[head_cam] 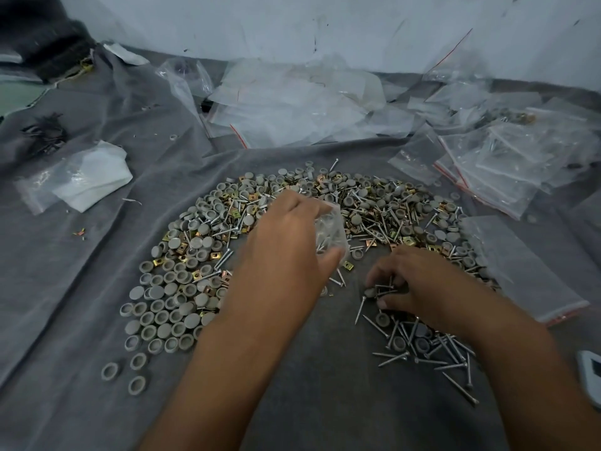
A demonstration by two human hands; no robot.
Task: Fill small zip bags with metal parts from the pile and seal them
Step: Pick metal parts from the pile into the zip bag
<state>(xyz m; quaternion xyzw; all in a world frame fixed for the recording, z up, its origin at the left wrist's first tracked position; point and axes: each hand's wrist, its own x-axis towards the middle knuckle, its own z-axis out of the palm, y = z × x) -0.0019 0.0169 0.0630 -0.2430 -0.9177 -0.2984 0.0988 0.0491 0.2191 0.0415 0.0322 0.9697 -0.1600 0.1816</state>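
The left hand (289,242) gripped a small zip bag (330,231) above the pile (260,229), which curved from seven o'clock round to four. At four o'clock the right hand (413,284) pinched several screws (383,289) in curled fingers, on the grey cloth (81,288).

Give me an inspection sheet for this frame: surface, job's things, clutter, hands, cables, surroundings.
Surface: wrinkled grey cloth.
Job's things: arc-shaped pile of grey caps, brass clips and screws; filled bags at right; empty bags behind.
Clutter: white wrapper at left; white device at right edge.
Hands: left hand holds a small bag with parts inside; right hand pinches screws.
Cables: nothing seen.
Surroundings: scuffed white wall.
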